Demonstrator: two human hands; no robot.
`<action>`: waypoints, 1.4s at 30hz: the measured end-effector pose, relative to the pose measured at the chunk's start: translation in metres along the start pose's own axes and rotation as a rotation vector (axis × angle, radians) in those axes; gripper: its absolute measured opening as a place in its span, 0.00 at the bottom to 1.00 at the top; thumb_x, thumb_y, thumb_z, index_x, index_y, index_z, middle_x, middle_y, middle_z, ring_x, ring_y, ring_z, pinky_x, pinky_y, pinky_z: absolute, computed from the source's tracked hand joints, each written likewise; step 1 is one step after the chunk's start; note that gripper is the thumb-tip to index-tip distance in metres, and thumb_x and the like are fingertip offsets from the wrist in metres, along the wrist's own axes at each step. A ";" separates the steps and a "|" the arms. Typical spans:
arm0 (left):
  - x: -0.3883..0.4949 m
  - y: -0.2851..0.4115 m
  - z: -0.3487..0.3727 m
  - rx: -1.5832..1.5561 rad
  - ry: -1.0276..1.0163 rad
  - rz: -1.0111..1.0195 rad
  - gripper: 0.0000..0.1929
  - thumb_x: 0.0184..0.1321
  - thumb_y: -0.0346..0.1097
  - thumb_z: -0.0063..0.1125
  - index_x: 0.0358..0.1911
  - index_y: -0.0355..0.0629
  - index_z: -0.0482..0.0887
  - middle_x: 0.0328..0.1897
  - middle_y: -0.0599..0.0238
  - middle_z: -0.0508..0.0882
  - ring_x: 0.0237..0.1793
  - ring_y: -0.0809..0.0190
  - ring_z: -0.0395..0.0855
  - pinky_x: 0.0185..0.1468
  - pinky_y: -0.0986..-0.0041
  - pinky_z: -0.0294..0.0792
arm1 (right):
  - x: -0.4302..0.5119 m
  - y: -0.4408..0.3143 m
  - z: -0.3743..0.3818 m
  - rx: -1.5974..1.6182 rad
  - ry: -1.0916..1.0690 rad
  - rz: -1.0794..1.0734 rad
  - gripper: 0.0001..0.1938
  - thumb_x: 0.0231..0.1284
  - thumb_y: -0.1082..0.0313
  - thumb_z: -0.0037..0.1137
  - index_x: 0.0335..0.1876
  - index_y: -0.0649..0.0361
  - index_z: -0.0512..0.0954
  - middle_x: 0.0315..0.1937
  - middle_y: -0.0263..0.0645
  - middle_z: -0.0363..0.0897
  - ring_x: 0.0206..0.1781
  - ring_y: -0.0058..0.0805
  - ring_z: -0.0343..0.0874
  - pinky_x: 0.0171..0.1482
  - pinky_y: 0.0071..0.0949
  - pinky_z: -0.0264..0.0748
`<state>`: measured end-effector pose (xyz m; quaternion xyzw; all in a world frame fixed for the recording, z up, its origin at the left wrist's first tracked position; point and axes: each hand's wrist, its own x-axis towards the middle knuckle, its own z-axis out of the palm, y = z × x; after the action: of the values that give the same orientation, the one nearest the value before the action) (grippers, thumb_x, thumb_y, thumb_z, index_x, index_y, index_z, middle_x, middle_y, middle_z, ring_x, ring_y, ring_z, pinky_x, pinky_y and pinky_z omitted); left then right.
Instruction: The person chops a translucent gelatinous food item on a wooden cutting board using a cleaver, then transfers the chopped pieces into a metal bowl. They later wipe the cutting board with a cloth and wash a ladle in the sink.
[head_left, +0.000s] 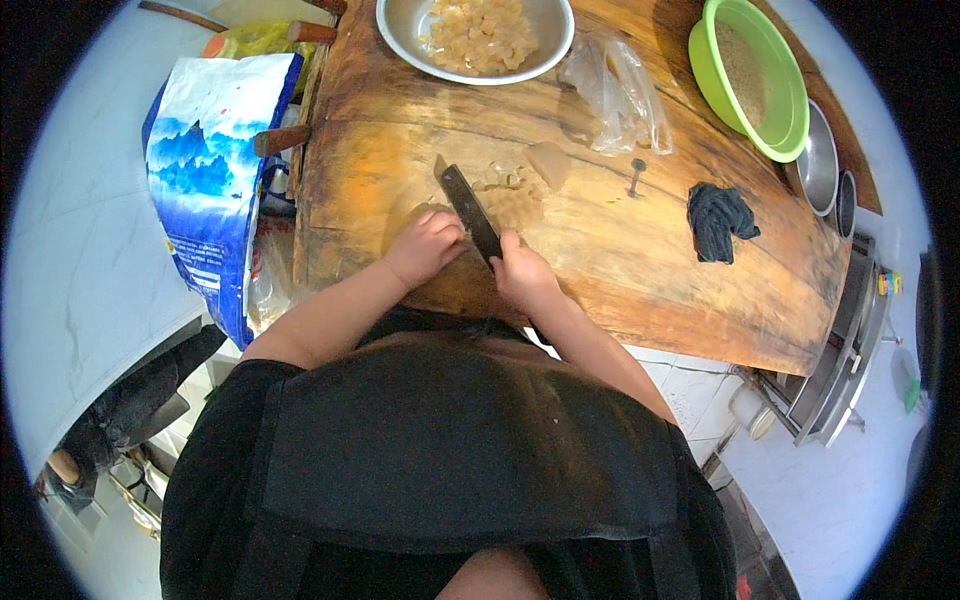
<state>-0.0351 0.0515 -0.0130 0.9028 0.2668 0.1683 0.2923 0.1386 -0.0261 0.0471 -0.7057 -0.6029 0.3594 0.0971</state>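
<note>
My right hand (521, 274) is closed round the handle end of a dark-bladed kitchen knife (471, 210), whose blade points up and to the left over the wooden table. Just left of the blade rests my left hand (427, 244), fingers curled down at the board; whether it pins a piece under the fingertips is hidden. Right of the blade lies a heap of pale, translucent cut pieces (514, 202), with a larger flat piece (549, 163) beside it. A metal basin (390, 37) at the top holds many similar pale cubes.
Crumpled clear plastic bag (619, 97), a small dark key-like object (637, 178) and a dark cloth (720, 221) lie on the wooden table (637, 292). A green basin (795, 120) of grainy matter and metal bowls (817, 161) stand right. A blue-white sack (202, 187) hangs left.
</note>
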 end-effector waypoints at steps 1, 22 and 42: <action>0.001 0.000 0.000 -0.006 0.025 0.010 0.10 0.43 0.35 0.62 0.29 0.45 0.76 0.38 0.64 0.74 0.42 0.56 0.72 0.47 0.69 0.67 | -0.003 0.004 -0.005 0.021 0.001 0.012 0.10 0.54 0.68 0.45 0.36 0.63 0.61 0.23 0.57 0.73 0.28 0.55 0.74 0.30 0.47 0.70; 0.022 0.037 0.007 0.014 0.102 -0.026 0.06 0.44 0.33 0.59 0.27 0.47 0.77 0.37 0.68 0.74 0.39 0.59 0.72 0.44 0.70 0.67 | -0.012 0.090 -0.135 -0.597 -0.298 -0.329 0.10 0.51 0.71 0.39 0.41 0.55 0.62 0.29 0.46 0.73 0.32 0.46 0.76 0.31 0.40 0.72; 0.034 0.037 0.002 -0.018 0.163 -0.280 0.24 0.43 0.41 0.60 0.45 0.45 0.71 0.55 0.55 0.67 0.54 0.49 0.66 0.57 0.62 0.60 | -0.027 0.132 -0.107 -0.118 -0.242 -0.016 0.12 0.55 0.66 0.47 0.43 0.59 0.65 0.31 0.50 0.75 0.35 0.52 0.74 0.37 0.41 0.70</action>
<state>0.0072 0.0456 0.0135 0.8375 0.4113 0.2011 0.2982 0.3083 -0.0527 0.0591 -0.6568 -0.6359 0.4050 -0.0154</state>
